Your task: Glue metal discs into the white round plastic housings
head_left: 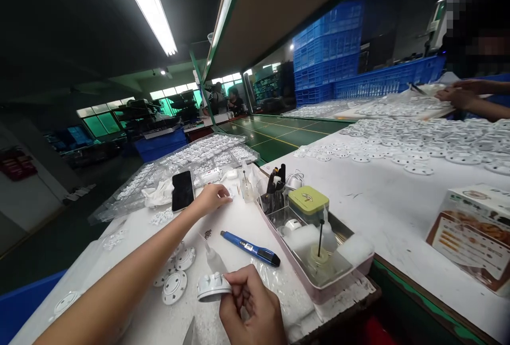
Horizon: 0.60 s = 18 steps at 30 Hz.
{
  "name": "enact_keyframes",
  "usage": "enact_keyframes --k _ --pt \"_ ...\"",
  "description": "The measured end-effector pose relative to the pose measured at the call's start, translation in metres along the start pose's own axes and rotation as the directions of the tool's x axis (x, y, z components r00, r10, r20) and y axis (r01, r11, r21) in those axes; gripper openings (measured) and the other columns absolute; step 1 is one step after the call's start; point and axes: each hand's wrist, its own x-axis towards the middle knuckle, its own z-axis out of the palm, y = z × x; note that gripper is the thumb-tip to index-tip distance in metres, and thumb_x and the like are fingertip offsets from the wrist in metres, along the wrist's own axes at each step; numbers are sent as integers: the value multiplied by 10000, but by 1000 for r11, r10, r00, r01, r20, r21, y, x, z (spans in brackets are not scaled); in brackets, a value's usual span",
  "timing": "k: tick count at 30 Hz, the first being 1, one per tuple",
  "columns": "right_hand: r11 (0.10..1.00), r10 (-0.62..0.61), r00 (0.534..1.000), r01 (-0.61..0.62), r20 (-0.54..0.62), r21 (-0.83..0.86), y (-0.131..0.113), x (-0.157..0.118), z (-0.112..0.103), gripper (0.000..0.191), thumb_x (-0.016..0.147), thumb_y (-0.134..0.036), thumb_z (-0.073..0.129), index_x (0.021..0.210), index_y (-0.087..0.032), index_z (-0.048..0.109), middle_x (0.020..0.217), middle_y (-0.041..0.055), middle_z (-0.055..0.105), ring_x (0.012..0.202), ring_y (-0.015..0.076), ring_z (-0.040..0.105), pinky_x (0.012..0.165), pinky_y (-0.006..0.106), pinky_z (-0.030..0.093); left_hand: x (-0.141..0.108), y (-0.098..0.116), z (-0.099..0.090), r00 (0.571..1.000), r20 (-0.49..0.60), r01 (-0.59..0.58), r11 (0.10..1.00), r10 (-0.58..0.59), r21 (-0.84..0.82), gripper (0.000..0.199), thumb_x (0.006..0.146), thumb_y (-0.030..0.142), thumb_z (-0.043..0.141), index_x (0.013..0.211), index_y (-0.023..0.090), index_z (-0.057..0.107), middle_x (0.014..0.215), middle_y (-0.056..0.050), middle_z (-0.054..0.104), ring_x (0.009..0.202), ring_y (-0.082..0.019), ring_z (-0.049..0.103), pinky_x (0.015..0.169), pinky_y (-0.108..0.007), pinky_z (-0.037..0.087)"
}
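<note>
My right hand (255,305) pinches a round white plastic cap (213,285) by its right edge; small knobs stand up on its top. My left hand (214,199) is stretched out across the white table, fingers bent and their tips together at the surface; whatever is in them is hidden. A black phone (183,191) lies left of that hand. Between the hands are a blue utility knife (251,248), a small pile of dark bits (207,234) and a clear dropper bottle (215,259). White discs with holes (175,287) lie left of the cap.
A pink-rimmed tray (324,293) holds a jar, white foam and a yellow-green tin (308,199). Bagged white parts (199,154) cover the far left. Many white discs (418,143) spread over the right table, near a printed box (472,239). Another person's hands (462,94) work beyond, beside blue crates (329,48).
</note>
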Motion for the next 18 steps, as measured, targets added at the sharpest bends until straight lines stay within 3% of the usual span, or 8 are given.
enact_keyframes --k 4,8,13,18 --pt "999 25 1000 -25 9 42 -1 1 0 97 823 -288 506 805 -204 552 593 -44 438 530 105 464 511 196 373 7 2 3 1000 11 13 999 -13 32 231 916 334 604 1017 127 620 943 -46 649 785 -158 634 714 -338 554" --pt "995 52 997 -56 57 77 -4 2 -3 190 893 -360 475 860 -201 574 633 -20 528 576 118 526 557 203 413 -6 1 -8 1000 10 -4 1000 4 -4 204 919 327 601 938 127 635 861 -25 654 724 -139 630 690 -318 552" --pt "991 67 990 -80 121 109 -12 4 -10 228 927 -398 480 917 -195 584 665 -12 543 613 122 531 600 205 453 -51 -5 -35 997 -77 -28 977 12 -210 257 835 390 690 848 136 652 694 -19 687 616 -170 679 643 -323 568" --pt "995 63 984 -74 166 65 -19 5 -12 222 935 -408 481 949 -207 574 679 -24 525 603 115 531 588 195 461 -108 -16 -48 978 -207 -111 878 13 -466 325 815 452 690 891 142 630 782 -81 742 709 -225 725 706 -378 615"
